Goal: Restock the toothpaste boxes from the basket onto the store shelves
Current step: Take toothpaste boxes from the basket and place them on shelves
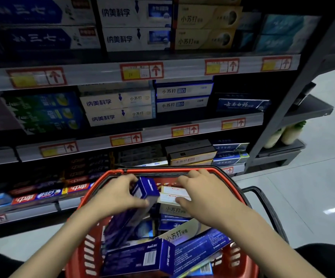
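A red plastic basket [110, 175] stands in front of me, filled with several toothpaste boxes. My left hand [116, 194] grips a dark blue toothpaste box [131, 212] that tilts up out of the basket. My right hand [199, 192] holds a cream-coloured toothpaste box [171, 194] near the basket's far side, thumb under it and fingers over it. More blue boxes [140, 257] and a cream box [179, 233] lie loose in the basket below my hands.
Store shelves [94, 74] rise behind the basket, with rows of toothpaste boxes and red price tags on the shelf edges. A gap [230, 85] shows on the middle shelf at the right. The shelf end post and pale floor tiles [313, 187] lie to the right.
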Demonstrator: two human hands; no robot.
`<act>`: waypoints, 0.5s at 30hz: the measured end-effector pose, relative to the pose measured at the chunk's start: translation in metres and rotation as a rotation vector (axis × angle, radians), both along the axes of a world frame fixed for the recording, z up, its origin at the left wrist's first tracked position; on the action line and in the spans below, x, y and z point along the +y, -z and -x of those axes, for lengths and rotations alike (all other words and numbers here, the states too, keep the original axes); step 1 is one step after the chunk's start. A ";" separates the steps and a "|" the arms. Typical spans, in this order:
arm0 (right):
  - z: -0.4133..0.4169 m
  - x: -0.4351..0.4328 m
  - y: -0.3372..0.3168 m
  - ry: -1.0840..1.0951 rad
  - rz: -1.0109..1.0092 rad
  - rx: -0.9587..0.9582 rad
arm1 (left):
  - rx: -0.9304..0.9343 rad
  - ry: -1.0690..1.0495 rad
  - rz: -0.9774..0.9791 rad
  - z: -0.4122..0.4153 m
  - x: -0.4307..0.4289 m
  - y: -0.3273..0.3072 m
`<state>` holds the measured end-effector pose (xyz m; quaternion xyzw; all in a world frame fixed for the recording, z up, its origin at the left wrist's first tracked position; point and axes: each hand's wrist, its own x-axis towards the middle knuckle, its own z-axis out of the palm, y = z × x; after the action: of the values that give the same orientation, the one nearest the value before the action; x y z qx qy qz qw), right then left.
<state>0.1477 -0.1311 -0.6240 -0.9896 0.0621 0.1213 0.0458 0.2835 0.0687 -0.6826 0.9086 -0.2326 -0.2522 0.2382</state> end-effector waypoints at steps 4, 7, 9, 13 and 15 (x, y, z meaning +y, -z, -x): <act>0.001 -0.005 -0.007 0.036 0.038 -0.008 | 0.186 -0.258 0.500 -0.009 0.018 -0.030; 0.002 -0.008 -0.009 0.120 -0.035 -0.052 | 0.347 -0.343 0.812 -0.008 0.023 -0.051; 0.000 -0.010 -0.010 0.247 -0.234 -0.091 | 0.417 -0.415 0.987 -0.010 0.027 -0.058; -0.008 -0.008 -0.011 0.497 -0.668 -0.077 | 0.586 -0.601 1.331 -0.009 0.032 -0.069; -0.009 -0.004 -0.014 0.606 -0.910 -0.029 | 0.662 -0.617 1.472 -0.008 0.033 -0.072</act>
<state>0.1565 -0.1353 -0.6103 -0.8093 0.2849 0.1037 0.5031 0.2911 0.1020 -0.6101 0.4257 0.0018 -0.2129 0.8795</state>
